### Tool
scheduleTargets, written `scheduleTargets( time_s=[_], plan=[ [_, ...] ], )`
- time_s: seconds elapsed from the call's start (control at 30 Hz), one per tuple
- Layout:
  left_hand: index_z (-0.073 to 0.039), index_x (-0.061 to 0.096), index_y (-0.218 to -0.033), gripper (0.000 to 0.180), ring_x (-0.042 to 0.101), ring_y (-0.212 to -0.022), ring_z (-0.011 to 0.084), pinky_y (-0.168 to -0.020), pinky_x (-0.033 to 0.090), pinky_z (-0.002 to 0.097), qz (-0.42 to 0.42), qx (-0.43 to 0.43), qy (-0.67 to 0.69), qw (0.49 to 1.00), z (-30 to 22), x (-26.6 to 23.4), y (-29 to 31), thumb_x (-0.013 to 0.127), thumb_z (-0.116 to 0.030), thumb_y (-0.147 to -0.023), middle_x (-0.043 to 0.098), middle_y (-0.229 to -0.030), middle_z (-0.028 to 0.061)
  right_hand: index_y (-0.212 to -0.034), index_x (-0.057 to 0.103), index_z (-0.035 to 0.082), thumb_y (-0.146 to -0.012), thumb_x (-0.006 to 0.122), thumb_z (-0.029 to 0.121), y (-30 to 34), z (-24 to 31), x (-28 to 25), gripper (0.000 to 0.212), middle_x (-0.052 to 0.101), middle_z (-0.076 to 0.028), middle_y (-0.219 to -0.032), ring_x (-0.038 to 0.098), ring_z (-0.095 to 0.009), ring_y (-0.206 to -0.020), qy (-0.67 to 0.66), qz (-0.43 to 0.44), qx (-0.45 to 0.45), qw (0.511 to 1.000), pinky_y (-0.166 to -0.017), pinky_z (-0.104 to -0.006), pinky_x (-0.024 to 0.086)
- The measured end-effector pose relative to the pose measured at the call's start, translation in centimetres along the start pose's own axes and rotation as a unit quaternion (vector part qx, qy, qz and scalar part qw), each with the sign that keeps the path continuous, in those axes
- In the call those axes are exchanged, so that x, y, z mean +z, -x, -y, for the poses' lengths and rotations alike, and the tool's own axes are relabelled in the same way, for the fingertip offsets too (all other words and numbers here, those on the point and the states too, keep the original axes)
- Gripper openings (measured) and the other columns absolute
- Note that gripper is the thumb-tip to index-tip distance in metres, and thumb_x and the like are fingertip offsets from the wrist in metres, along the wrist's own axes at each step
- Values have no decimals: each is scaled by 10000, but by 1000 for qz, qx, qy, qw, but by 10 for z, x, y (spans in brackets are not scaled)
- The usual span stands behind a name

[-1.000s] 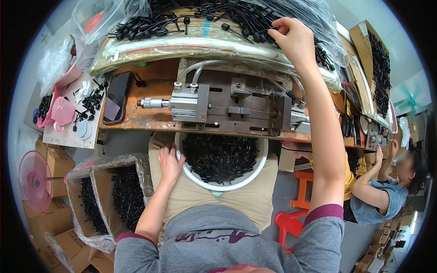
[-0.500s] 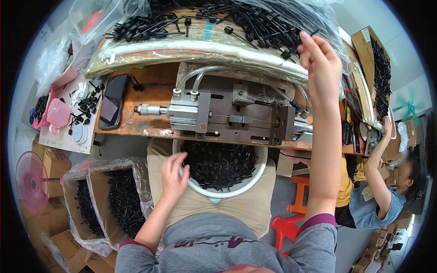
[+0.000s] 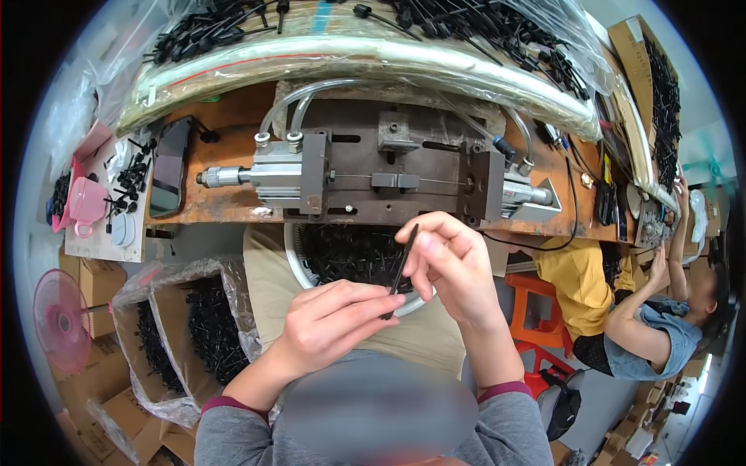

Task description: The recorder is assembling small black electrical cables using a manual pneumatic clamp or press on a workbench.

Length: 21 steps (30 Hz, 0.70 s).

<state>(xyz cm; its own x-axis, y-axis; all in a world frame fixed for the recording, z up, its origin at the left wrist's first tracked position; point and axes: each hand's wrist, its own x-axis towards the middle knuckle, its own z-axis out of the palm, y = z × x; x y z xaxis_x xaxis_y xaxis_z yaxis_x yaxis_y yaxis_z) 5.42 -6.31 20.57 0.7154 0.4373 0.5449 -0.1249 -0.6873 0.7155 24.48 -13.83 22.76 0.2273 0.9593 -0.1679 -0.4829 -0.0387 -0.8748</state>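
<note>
A slim black plastic rod [image 3: 402,264] is held tilted in front of my chest, above the near edge of the white basket [image 3: 299,268]. My left hand [image 3: 334,322] pinches its lower end between thumb and fingers. Around its upper end close the thumb and fingertips of my right hand [image 3: 451,268]. The basket sits on my lap, filled with similar black pieces [image 3: 342,252], partly covered by my hands. Just beyond it, on the wooden bench, stands a metal clamping fixture [image 3: 388,167] with air cylinders and clear hoses.
A plastic-covered ledge [image 3: 256,62] behind the fixture bears a heap of black rods [image 3: 482,27]. A phone [image 3: 169,167] and pink cup [image 3: 87,203] lie left. Lined boxes of black parts [image 3: 214,330] stand lower left. Another person [image 3: 653,326] works at right, near red stools [image 3: 536,311].
My right hand has come down from the heap of rods to my chest. My left hand has moved right from beside the basket, and both now hold a black rod.
</note>
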Motion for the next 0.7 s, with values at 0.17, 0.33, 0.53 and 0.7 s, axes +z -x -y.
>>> scheduleTargets(
  time_s=[0.17, 0.33, 0.53, 0.7],
  plan=[
    [-16, 761, -973, 313, 686, -820, 229, -723, 584, 309, 1, 3, 5, 1000, -6, -2, -5, 835, -72, -675, 702, -1063, 123, -1025, 642, -39, -1005, 584, 126, 1, -9, -4, 176, 661, -84, -773, 615, -102, -566, 47, -10, -56, 997, -501, -219, 458],
    [-44, 773, -946, 338, 704, -876, 252, -736, 589, 312, -1, 40, -37, 999, -10, -5, -8, 868, -122, -631, 707, -1122, 154, -1012, 604, -36, -1030, 536, 127, 4, -12, 4, 177, 675, -117, -788, 642, -117, -583, 53, -46, -104, 992, -516, -230, 487],
    [33, 747, -946, 323, 710, -901, 264, -742, 604, 327, 19, 51, -9, 998, -10, -5, -2, 837, -44, -646, 694, -1162, 185, -1030, 558, -25, -1049, 497, 157, 7, -18, -2, 192, 691, -166, -836, 643, -133, -565, 20, -70, -143, 987, -526, -239, 500],
    [61, 738, -935, 280, 719, -853, 245, -700, 606, 311, 25, 73, -17, 997, -6, 3, -5, 817, -13, -677, 695, -1169, 189, -1019, 536, -32, -1052, 471, 177, 11, -26, 5, 222, 678, -214, -804, 581, -126, -478, 33, -73, -141, 987, -458, -212, 475]
  ],
)
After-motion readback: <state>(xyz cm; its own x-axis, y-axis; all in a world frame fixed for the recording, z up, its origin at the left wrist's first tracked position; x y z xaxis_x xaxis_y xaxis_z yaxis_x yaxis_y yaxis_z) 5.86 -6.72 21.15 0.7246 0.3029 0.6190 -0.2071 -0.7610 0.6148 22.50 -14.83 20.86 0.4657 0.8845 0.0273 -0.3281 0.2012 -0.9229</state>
